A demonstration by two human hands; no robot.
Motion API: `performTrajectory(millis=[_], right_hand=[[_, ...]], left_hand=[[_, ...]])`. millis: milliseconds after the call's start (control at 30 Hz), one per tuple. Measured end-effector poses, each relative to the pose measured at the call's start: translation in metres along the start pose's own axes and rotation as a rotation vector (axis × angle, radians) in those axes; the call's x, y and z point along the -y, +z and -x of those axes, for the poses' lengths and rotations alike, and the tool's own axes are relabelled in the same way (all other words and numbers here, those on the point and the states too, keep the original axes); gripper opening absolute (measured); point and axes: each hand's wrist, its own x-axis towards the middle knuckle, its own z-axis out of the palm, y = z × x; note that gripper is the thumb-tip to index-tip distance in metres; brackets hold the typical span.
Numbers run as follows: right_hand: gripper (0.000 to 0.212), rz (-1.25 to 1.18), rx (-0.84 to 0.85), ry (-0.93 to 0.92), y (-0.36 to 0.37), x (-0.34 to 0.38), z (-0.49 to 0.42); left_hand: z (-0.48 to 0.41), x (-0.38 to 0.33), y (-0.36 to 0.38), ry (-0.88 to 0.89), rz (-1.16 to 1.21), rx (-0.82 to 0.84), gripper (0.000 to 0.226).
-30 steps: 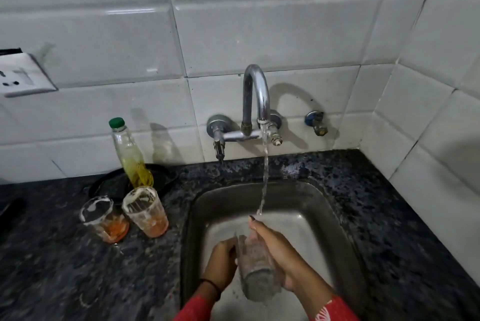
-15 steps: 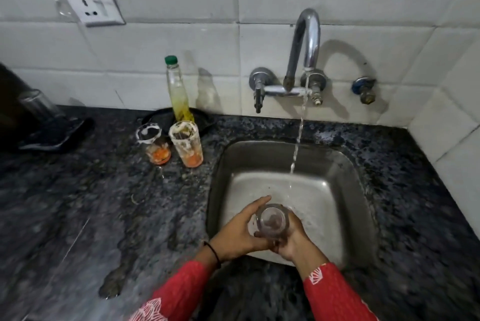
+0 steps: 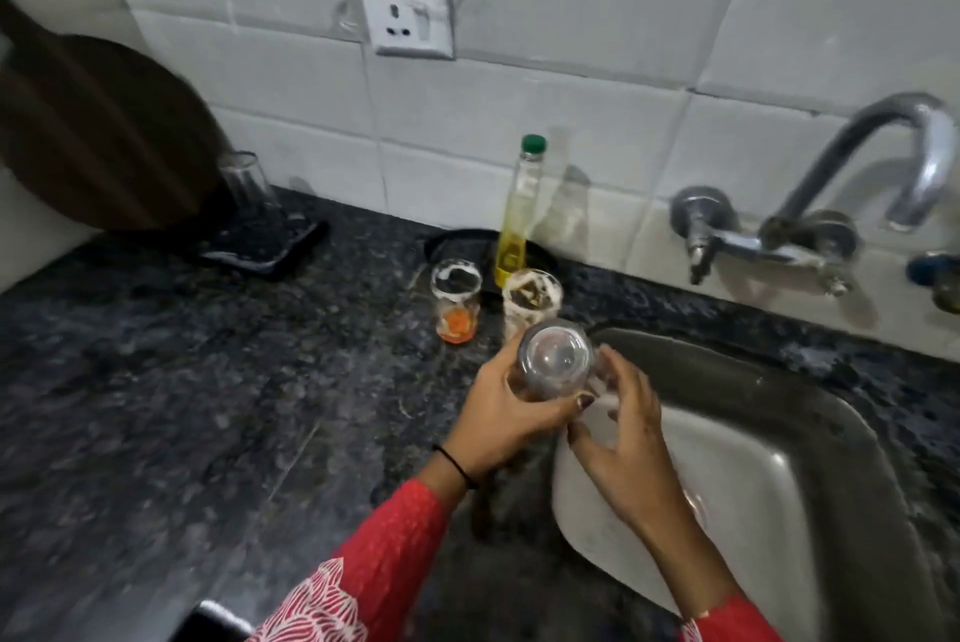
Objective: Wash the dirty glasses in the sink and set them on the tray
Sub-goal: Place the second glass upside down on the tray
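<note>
The clear glass (image 3: pixel 555 361) had come up out of the sink (image 3: pixel 810 438) and across to its left rim, carried base-up in the left hand (image 3: pixel 506 415), whose fingers (image 3: pixel 563 411) were wrapped tight round its side, while the right hand (image 3: pixel 626 438) had let go and hung just beside it with fingers spread loose, holding nothing. Just beyond those fingers, two dirty glasses (image 3: pixel 457 301) stood on the dark worktop (image 3: pixel 208 407) by an oil bottle (image 3: pixel 517 212). Well off to their far left sat the black tray (image 3: pixel 270 246), one upturned glass (image 3: pixel 247 184) on it.
</note>
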Motion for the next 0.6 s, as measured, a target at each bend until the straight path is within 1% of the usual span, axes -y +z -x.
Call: performTrajectory(millis=[33, 100, 200, 267, 333, 400, 433, 467, 533, 600], right_hand=[[0.080, 0.032, 0.004, -0.080, 0.017, 0.013, -0.013], [0.083, 0.069, -0.049, -0.208, 0.049, 0.041, -0.041], [0.069, 0.042, -0.170, -0.348, 0.108, 0.091, -0.089], [0.059, -0.002, -0.176, -0.412, 0.148, 0.121, -0.119], [0.052, -0.082, -0.106, -0.389, 0.190, 0.147, -0.148], [0.051, -0.143, -0.014, -0.308, 0.231, 0.169, -0.177], [0.051, -0.151, 0.014, -0.266, 0.248, 0.175, -0.191], [0.052, -0.147, 0.027, -0.231, 0.268, 0.180, -0.209], [0.054, -0.132, 0.051, -0.173, 0.303, 0.185, -0.247], [0.055, -0.110, 0.093, -0.154, 0.332, 0.187, -0.283]], left_hand=[[-0.009, -0.007, -0.023, 0.028, -0.003, -0.007, 0.060], [-0.024, -0.021, -0.065, 0.063, -0.020, -0.009, 0.061], [-0.046, -0.034, -0.136, 0.130, -0.075, -0.016, 0.064], [-0.063, -0.035, -0.183, 0.163, -0.154, -0.049, 0.068], [-0.084, -0.032, -0.233, 0.145, -0.227, -0.089, 0.081], [-0.105, -0.026, -0.279, 0.076, -0.236, -0.113, 0.093], [-0.115, -0.024, -0.297, 0.035, -0.226, -0.118, 0.094], [-0.127, -0.018, -0.317, -0.002, -0.211, -0.132, 0.088], [-0.152, -0.004, -0.353, -0.051, -0.170, -0.174, 0.066], [-0.176, 0.013, -0.383, -0.103, -0.147, -0.216, 0.057]])
